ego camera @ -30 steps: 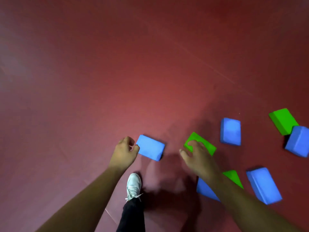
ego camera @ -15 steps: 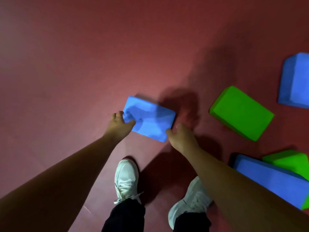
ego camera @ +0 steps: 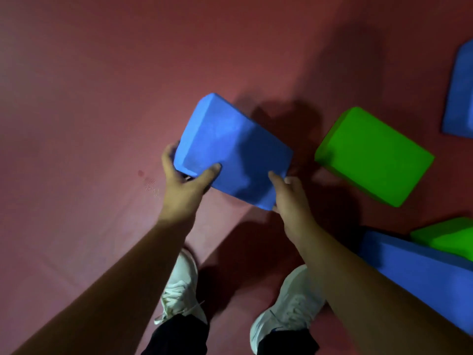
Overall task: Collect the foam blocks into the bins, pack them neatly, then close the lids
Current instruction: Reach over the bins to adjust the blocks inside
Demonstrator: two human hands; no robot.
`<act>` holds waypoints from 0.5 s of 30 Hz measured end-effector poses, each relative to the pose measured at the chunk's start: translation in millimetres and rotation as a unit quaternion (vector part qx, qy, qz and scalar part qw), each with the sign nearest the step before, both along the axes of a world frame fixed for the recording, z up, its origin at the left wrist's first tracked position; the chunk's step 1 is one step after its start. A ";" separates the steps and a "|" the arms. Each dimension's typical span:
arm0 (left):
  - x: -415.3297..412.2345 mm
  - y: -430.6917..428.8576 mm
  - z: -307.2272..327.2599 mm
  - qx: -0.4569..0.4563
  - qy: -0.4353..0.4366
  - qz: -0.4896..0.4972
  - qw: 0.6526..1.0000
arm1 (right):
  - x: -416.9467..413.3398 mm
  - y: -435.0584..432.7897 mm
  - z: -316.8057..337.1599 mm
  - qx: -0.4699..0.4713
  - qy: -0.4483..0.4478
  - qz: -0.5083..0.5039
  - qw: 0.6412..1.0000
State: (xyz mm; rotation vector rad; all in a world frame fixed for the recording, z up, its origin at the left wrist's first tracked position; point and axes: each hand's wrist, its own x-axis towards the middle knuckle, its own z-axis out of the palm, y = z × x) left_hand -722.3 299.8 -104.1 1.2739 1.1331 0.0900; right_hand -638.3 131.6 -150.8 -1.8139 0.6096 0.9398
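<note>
A blue foam block (ego camera: 230, 147) is held tilted above the red floor in front of me. My left hand (ego camera: 183, 184) grips its near left corner, thumb on top and fingers underneath. My right hand (ego camera: 290, 196) holds its near right corner. To the right a green foam block (ego camera: 373, 156) lies on the floor. A second blue block (ego camera: 425, 275) lies at the lower right, with another green block (ego camera: 450, 237) leaning on it. One more blue block (ego camera: 460, 93) is cut off by the right edge. No bin is in view.
The red floor (ego camera: 102, 98) stretches bare to the left and far side. My two white shoes (ego camera: 183, 285) stand just below the held block.
Both hands have closed on the blue block and lifted it off the floor, tilting it up. The view has moved closer to the blocks.
</note>
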 end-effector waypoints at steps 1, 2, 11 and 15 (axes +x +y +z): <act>15.7 -12.3 5.8 0.004 -0.023 -0.009 1.000 | 10.9 -15.0 8.5 -0.011 -0.013 0.041 0.999; 32.0 -24.3 8.9 0.019 -0.035 -0.023 0.999 | 23.2 -31.4 15.2 -0.040 -0.035 0.106 0.993; 123.3 -110.0 38.7 0.200 -0.067 -0.140 0.968 | 177.5 -174.9 1.3 -0.353 -0.201 0.373 0.834; 116.3 -112.9 32.9 0.216 -0.081 -0.165 0.959 | 212.1 -174.6 -33.2 -0.348 -0.089 0.456 0.814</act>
